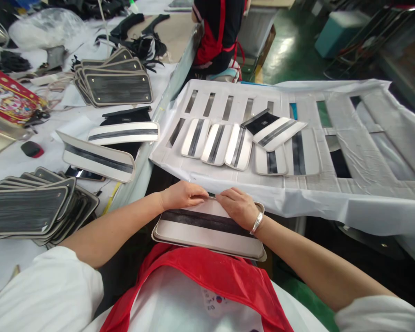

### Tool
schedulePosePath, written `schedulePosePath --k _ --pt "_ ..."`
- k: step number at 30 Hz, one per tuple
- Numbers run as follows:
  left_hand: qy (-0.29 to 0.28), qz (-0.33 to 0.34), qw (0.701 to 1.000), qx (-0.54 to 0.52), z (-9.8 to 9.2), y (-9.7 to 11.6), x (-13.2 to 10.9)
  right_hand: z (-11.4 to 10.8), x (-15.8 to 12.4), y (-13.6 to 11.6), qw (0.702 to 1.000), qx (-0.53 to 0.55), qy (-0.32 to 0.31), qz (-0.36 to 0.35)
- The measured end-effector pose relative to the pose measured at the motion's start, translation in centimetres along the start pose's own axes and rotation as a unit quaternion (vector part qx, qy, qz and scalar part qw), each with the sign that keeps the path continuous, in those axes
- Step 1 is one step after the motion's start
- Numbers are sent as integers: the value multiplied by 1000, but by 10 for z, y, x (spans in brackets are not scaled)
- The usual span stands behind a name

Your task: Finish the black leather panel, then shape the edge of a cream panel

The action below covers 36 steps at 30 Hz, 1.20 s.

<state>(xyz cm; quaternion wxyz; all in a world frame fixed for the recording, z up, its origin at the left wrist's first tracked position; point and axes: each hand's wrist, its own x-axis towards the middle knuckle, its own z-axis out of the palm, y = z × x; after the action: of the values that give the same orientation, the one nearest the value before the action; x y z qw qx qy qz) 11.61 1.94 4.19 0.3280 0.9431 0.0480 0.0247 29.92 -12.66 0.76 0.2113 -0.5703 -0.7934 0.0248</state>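
A white bag panel with a dark lengthwise stripe lies across my lap, apparently on top of another panel whose edge shows below it. With fingers closed, my left hand pinches the far edge near its middle. My right hand, wearing a silver bracelet, is closed on the same edge just to the right, its wrist over the panel's right part. The fingertips are close together, and whatever lies between them is hidden.
Striped white panels lie on a slotted, white-covered rack ahead. On the left table are dark panels in stacks, two striped panels, a black-and-red mouse and a red printed bag. A person in a red apron sits beyond.
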Motion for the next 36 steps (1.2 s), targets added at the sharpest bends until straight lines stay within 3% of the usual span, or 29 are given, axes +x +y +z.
schedulePosePath --k 6,15,23,29,33,36 --pt "4 57 997 54 4 -8 -2 0 2 -3 997 -63 -22 -38" --pt "-42 109 970 211 5 -6 0 -7 11 -10 986 -107 -107 -68" --pt "-47 94 982 160 4 -15 4 -6 17 1 989 -62 -134 -28" --pt "-58 76 984 148 6 -11 7 -9 22 -4 980 -81 -174 -55" --pt "-76 92 977 178 6 1 3 -18 11 13 980 7 -190 -65" --pt "-75 113 970 202 8 10 5 -28 -11 34 982 132 -132 31"
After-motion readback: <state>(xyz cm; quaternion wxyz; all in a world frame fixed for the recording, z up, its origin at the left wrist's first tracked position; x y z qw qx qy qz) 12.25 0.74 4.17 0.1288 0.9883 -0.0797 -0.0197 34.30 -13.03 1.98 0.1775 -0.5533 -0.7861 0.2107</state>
